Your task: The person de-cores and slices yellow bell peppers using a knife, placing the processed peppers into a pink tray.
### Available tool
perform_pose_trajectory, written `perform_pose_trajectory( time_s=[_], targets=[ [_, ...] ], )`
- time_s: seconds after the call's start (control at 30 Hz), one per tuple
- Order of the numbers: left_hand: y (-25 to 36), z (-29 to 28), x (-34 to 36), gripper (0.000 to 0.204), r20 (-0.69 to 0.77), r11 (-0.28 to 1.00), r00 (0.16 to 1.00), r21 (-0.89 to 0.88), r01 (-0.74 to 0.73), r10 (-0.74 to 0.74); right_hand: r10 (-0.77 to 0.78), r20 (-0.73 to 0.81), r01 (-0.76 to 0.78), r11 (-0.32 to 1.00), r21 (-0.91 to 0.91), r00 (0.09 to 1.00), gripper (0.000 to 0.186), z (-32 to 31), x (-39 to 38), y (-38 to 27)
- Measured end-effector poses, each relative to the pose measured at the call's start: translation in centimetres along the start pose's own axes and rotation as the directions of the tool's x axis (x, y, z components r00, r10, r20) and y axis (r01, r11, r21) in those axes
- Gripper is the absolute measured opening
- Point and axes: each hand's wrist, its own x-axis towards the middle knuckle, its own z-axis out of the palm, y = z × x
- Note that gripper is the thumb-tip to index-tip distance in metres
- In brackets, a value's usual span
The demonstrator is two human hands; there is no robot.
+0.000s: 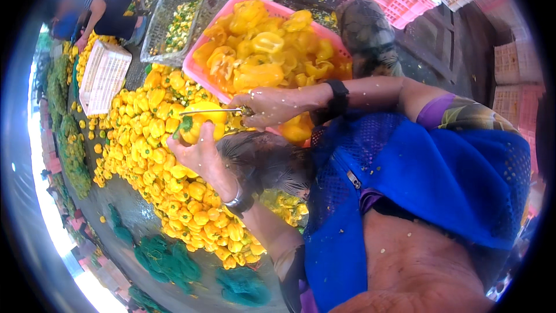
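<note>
Around hands (269, 107): pepper heap (145, 148), pink crate (193, 69); knife (214, 110) across held pepper (204, 123).

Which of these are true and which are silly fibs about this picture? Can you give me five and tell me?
1. The left hand holds a yellow pepper. True.
2. The knife is in the left hand. False: the right hand holds the knife.
3. The pink basket is full of green peppers. False: the pink basket holds yellow pepper pieces.
4. A big heap of peppers lies on the floor. True.
5. The person's zipped top is red. False: the zipped top is blue.
</note>
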Motion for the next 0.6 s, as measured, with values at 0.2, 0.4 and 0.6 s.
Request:
perform_pose_trajectory(
  time_s=[0.2,0.4,0.6],
  targets=[
    [1.0,4.1,-2.9,0.044,0.155,0.901,0.967,0.358,-0.247,0.204,0.228,0.187,-0.269,0.933,0.239,0.956,0.022,-2.8,-3.5,1.1],
    [1.0,7.2,-3.3,0.04,0.235,0.927,0.943,0.236,-0.292,0.237,0.297,0.176,-0.336,0.903,0.267,0.938,0.03,-3.5,-5.4,4.5],
    [2.3,7.2,-1.9,0.04,0.181,0.862,0.981,-0.483,0.156,-0.076,0.384,0.245,-0.455,0.717,0.528,0.89,0.044,-5.6,-8.3,6.7]
  ],
)
